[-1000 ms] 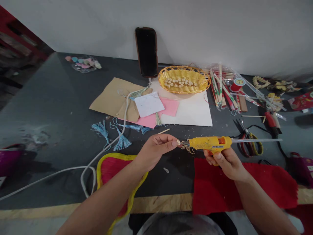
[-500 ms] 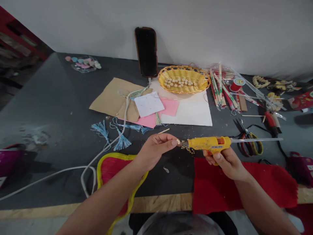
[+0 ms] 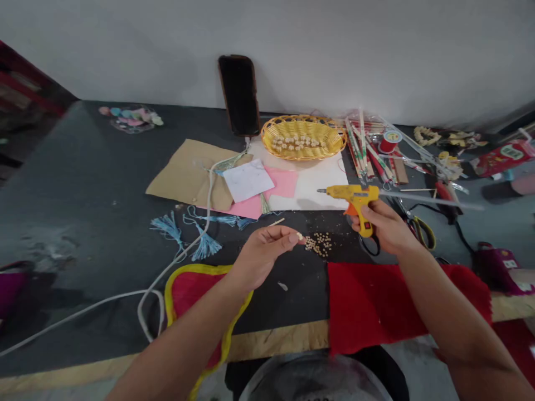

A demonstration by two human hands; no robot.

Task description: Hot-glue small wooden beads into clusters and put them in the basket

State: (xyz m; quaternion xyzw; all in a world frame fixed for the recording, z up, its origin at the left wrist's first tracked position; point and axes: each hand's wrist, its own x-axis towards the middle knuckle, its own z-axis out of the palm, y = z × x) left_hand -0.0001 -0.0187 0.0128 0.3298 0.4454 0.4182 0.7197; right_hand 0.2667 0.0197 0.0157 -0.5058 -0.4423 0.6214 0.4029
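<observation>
My left hand [image 3: 271, 248] pinches a small pale bead piece [image 3: 300, 236] between thumb and fingertips, low over the dark table. Just right of those fingertips lies a scatter of tiny beige beads [image 3: 319, 244]. In my right hand [image 3: 382, 225] is a yellow hot glue gun [image 3: 353, 195], its nozzle pointing left above the edge of a white sheet [image 3: 307, 195]. A clear glue stick [image 3: 434, 200] sticks out of the gun's back. The gun's tip is apart from the bead piece.
A golden woven basket [image 3: 304, 139] holds several small bead flowers. Behind the papers a phone [image 3: 239, 94] leans on the wall. Blue tassels [image 3: 207, 245] and a white cable [image 3: 179, 253] lie left. Scissors [image 3: 424, 231] and red felt [image 3: 368, 306] are at right.
My right hand has drawn the glue gun up and away from the bead piece, uncovering the loose beads. My left hand keeps its pinch in nearly the same place.
</observation>
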